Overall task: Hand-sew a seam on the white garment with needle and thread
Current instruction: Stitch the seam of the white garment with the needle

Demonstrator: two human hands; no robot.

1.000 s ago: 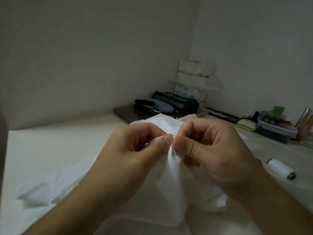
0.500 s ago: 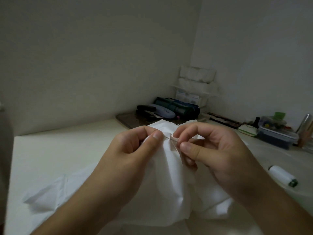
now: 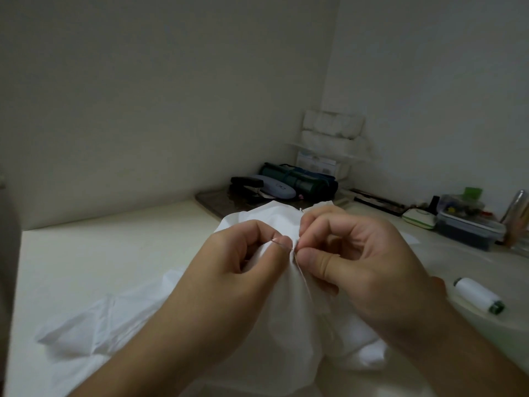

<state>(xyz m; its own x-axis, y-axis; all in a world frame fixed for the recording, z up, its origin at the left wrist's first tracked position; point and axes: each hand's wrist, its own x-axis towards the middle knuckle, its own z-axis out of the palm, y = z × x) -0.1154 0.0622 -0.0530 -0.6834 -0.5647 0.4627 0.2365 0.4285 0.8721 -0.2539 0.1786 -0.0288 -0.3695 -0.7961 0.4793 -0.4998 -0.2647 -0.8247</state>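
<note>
Two white walls corner a cream table [image 3: 100, 253]; each hand, left hand [image 3: 229, 282] and right hand [image 3: 357, 267], pinches white garment [image 3: 286, 325].

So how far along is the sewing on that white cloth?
Midway, it seems. Thread already trails from the white garment, so stitching has started. Now the left hand pinches the fold while the right hand works the needle. How much seam remains is hidden by the fingers.

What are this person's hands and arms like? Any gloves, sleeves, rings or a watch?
Both the left hand and the right hand are bare: no gloves, and no rings show on the visible fingers. Both forearms are uncovered as far as the picture reaches, with no sleeve, watch or bracelet in sight. The nails look short and unpainted.
</note>
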